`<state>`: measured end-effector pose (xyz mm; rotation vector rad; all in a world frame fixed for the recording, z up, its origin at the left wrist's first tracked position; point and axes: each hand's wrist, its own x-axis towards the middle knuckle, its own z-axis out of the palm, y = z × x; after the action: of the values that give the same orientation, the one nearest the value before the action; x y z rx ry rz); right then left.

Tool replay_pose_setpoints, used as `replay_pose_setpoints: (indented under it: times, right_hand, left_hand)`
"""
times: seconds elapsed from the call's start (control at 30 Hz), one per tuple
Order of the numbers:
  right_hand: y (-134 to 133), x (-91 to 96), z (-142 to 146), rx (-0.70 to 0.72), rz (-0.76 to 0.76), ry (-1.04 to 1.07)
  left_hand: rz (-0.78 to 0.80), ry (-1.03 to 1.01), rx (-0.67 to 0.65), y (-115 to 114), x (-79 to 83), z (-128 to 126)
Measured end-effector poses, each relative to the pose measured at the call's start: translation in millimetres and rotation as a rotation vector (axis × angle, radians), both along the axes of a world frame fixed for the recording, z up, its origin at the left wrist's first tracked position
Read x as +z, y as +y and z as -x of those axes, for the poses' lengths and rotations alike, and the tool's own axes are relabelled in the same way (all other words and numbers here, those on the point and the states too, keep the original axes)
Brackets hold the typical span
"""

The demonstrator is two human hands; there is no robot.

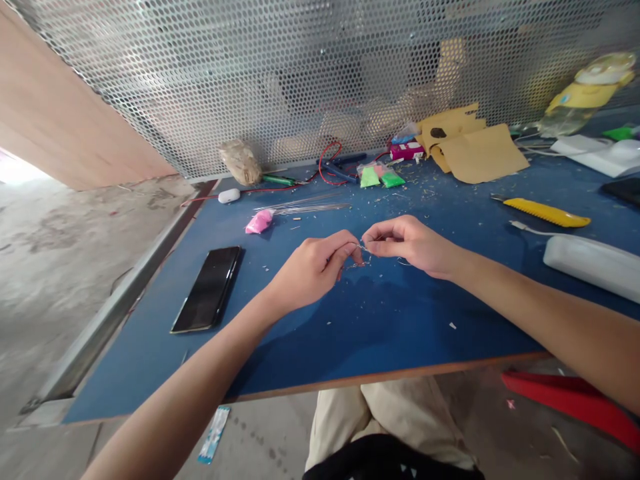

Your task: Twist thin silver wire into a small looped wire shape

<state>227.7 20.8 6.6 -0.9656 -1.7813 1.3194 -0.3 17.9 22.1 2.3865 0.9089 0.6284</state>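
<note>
Over the middle of the blue table, my left hand [320,263] and my right hand [407,243] almost meet at the fingertips. Both are closed in a pinch on a thin wire [365,249], which looks bent or twisted and spans the small gap between them. Its ends are mostly hidden by my fingers. Small pale scraps lie on the tabletop beneath. Beyond my left hand lies a bundle of thin straight metal wires [305,207], beside a pink packet [259,221].
A black phone [207,290] lies left. Farther back are pliers [343,167], coloured packets [380,175] and brown paper [483,153] by a perforated metal panel [300,87]. A yellow utility knife [545,211], white case [593,263] and bottle [583,97] are right.
</note>
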Motion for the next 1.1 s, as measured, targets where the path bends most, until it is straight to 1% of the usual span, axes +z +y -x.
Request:
replay_pose_setpoints:
  times: [0.1, 0.23, 0.3, 0.33, 0.37, 0.4, 0.43, 0.5, 0.53, 0.57, 0.6, 0.67, 0.73, 0.83, 0.9, 0.97, 1.03, 1.1]
  right_hand:
    - [-1, -0.5, 2, 0.003, 0.005, 0.041]
    - [-3, -2.5, 5, 0.025, 0.067, 0.116]
    - [-3, -3.5, 5, 0.030, 0.079, 0.128]
    - [-3, -3.9, 6, 0.022, 0.054, 0.102]
    - [-3, -4.2, 5, -0.006, -0.010, 0.053]
    - [-3, -4.4, 5, -0.056, -0.121, -0.021]
    - [-3, -4.4, 4, -0.124, -0.275, -0.118]
    - [-1, -4.3, 1, -0.272, -0.646, -0.329]
    - [-1, -4.2, -1, -0.327, -0.819, -0.419]
    - [0, -4.1, -3, -0.357, -0.961, -0.492]
    - [2, -4.1, -4, -0.364, -1.065, -0.544]
    - [3, -4.4, -7, -0.350, -1.185, -0.597]
    - [4, -5.2, -7, -0.342, -1.228, -0.608]
    - [3, -7.6, -6, -0.349, -1.198, -0.601]
    - [1, -9.6, -4, -0.346, -1.186, -0.591]
    - [0, -11.6, -2, -0.348, -1.211, -0.590]
    - [-2, -13.5, 1, -0.374, -1.227, -0.579]
    - [-3, -15.4, 3, -0.415, -1.201, -0.549]
  left_hand:
    - [-0.019, -0.004, 0.033, -3, 1.9, -1]
    - [0.015, -0.042, 0.019, -4, 4.5, -1]
    - [0.051, -0.072, 0.013, -2, 4.1, -1]
    - [0.096, -0.092, 0.010, -1, 3.1, -1]
    - [0.169, -0.117, 0.011, 0, 1.5, -1]
    - [0.271, -0.151, 0.017, 1, -0.6, -2]
    - [0.392, -0.196, 0.031, 3, -3.0, -3]
    - [0.646, -0.315, 0.071, 4, -7.5, -6]
    - [0.758, -0.376, 0.085, 3, -9.1, -7]
    - [0.855, -0.431, 0.087, 3, -10.1, -9]
    - [0.937, -0.479, 0.081, 2, -10.7, -10]
    - [1.057, -0.554, 0.054, 0, -10.7, -13]
    - [1.130, -0.609, 0.023, 0, -10.4, -14]
    - [1.170, -0.664, -0.022, -1, -10.2, -15]
    - [1.167, -0.681, -0.043, -2, -10.0, -15]
    - [1.158, -0.671, -0.053, -3, -9.7, -15]
    - [1.150, -0.647, -0.052, -4, -9.9, -16]
    - [1.134, -0.624, -0.049, -5, -10.7, -17]
